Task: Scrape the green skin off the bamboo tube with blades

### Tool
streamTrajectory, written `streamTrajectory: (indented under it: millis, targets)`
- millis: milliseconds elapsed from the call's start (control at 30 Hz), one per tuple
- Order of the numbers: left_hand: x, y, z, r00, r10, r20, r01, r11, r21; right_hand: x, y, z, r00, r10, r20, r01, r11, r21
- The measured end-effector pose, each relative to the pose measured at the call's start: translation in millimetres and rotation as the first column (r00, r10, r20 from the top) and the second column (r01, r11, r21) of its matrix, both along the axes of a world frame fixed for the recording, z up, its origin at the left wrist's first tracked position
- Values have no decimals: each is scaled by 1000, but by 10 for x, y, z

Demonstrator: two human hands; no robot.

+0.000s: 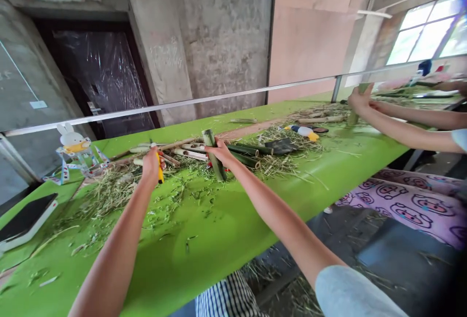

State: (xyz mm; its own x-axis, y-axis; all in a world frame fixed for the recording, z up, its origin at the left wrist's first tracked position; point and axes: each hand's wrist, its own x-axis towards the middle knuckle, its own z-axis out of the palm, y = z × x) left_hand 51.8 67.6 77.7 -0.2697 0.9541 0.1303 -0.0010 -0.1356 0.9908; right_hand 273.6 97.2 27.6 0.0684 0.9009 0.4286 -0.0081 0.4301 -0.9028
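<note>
My left hand [150,163] is closed around a yellow-handled knife [160,167], whose thin dark tip points up above the fist. To its right, my right hand [221,152] grips a green bamboo tube [218,167]. The tube leans slightly, its lower end on the green tabletop [204,224], and its cut upper end shows pale. Knife and tube are apart. Behind and between the hands lie cut bamboo pieces [189,153] and heaps of shavings [113,188].
Left are a rabbit-shaped bottle [75,144] with a strap and a dark-screened device [27,219]. Right of my hands lie green bamboo tubes [251,150] and a white-and-yellow bottle [302,132]. A co-worker's hands [361,100] hold another bamboo piece. A metal rail [219,97] runs behind.
</note>
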Motion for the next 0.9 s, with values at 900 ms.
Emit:
streamTrajectory:
  millis: [900]
  targets:
    - [225,-315,-99,-76,173,-982,197,968,155,-196,-292,68,976,-9,218,-17,993,117]
